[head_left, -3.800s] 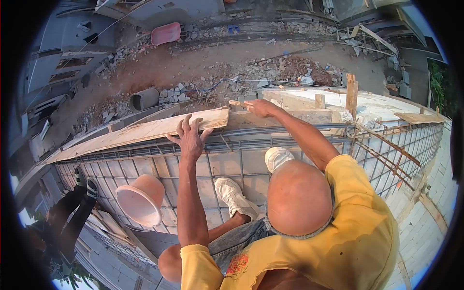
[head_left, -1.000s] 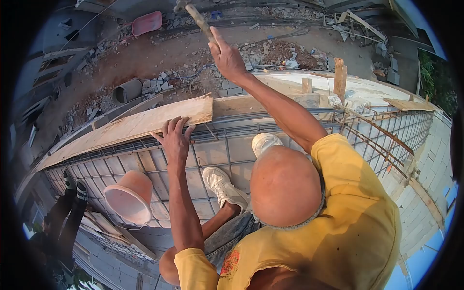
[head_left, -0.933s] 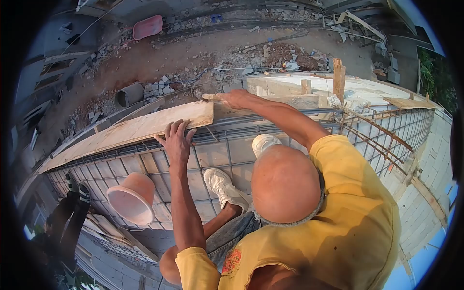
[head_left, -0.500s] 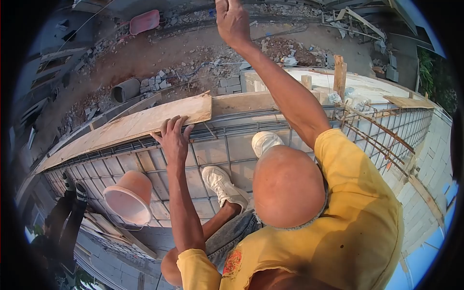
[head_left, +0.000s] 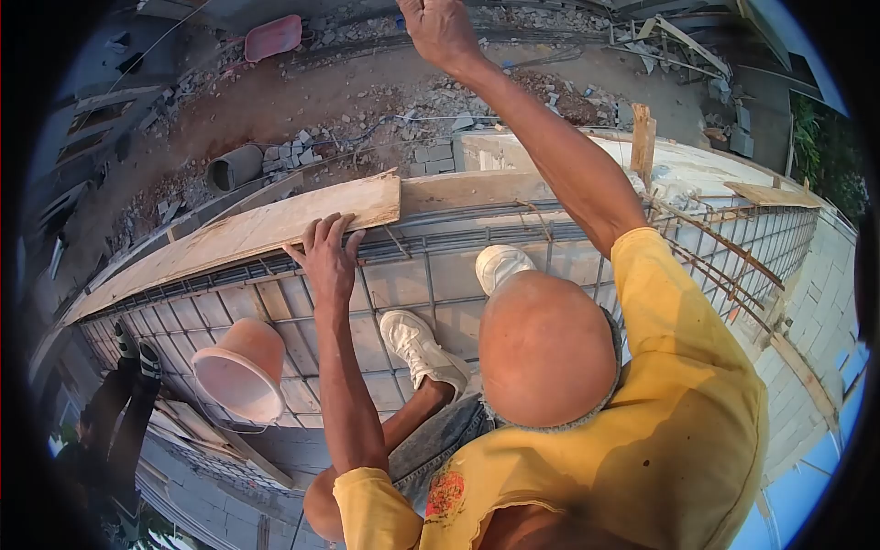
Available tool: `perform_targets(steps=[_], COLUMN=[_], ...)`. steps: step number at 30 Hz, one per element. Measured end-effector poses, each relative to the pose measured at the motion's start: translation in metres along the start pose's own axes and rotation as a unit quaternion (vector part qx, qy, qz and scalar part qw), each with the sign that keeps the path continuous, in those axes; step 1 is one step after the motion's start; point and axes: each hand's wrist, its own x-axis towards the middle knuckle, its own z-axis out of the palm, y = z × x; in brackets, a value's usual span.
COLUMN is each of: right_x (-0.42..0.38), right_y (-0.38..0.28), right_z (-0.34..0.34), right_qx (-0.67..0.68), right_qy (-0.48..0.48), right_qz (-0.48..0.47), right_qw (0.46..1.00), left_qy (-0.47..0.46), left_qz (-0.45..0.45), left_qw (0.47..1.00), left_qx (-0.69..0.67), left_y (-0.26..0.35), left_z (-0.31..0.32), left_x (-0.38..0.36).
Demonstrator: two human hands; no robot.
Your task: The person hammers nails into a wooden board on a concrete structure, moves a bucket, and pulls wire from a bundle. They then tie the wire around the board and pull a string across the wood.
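Note:
My left hand (head_left: 327,259) rests with spread fingers on the near edge of a long plywood board (head_left: 247,220), near its right end. The board lies along the top of the formwork, over bundled steel bars. Far out at the top of the view is my right hand (head_left: 442,35), raised above the rubble ground with its fingers curled in. The frame's upper edge cuts it off, so anything inside the fingers cannot be made out. Below both hands, a rebar grid (head_left: 429,275) runs across the view.
A pinkish bucket (head_left: 247,367) sits tilted on the rebar at left. Another person's legs (head_left: 128,394) stand beyond it. My shoes (head_left: 414,346) are on the grid. A wooden post (head_left: 642,142) rises at right, near rusty bars (head_left: 724,243). A pink wheelbarrow tray (head_left: 273,38) lies below.
My right hand has risen slightly toward the upper edge, and its forearm and elbow have shifted right. My left hand stays on the board.

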Motion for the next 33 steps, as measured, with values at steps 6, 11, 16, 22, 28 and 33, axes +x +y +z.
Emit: perform_targets(steps=[6, 11, 16, 22, 28, 33], right_x=[-0.203, -0.098, -0.003, -0.162, -0.081, 0.004], right_y=[0.062, 0.054, 0.022, 0.025, 0.035, 0.0], right_z=[0.047, 0.01, 0.005, 0.041, 0.009, -0.013], right_qx=[-0.156, -0.099, 0.021, -0.061, -0.183, 0.001], right_qy=[-0.542, -0.523, -0.015, -0.401, -0.483, -0.002], right_qz=[0.066, 0.095, 0.008, 0.166, 0.065, -0.024], right_qw=[0.823, 0.841, 1.0, 0.899, 0.854, 1.0], left_qy=[-0.024, -0.008, -0.014, -0.019, -0.024, -0.02], left_qz=[-0.014, 0.0, -0.008, -0.007, -0.003, -0.002], left_qw=[1.0, 1.0, 1.0, 1.0, 1.0, 1.0], left_qx=[-0.008, -0.005, 0.006, 0.005, -0.001, 0.007], left_y=[0.0, 0.005, 0.003, 0.002, 0.006, 0.004], left_z=[-0.002, -0.004, -0.002, -0.002, 0.0, -0.001], left_x=[-0.002, -0.001, 0.0, -0.002, -0.001, -0.005])
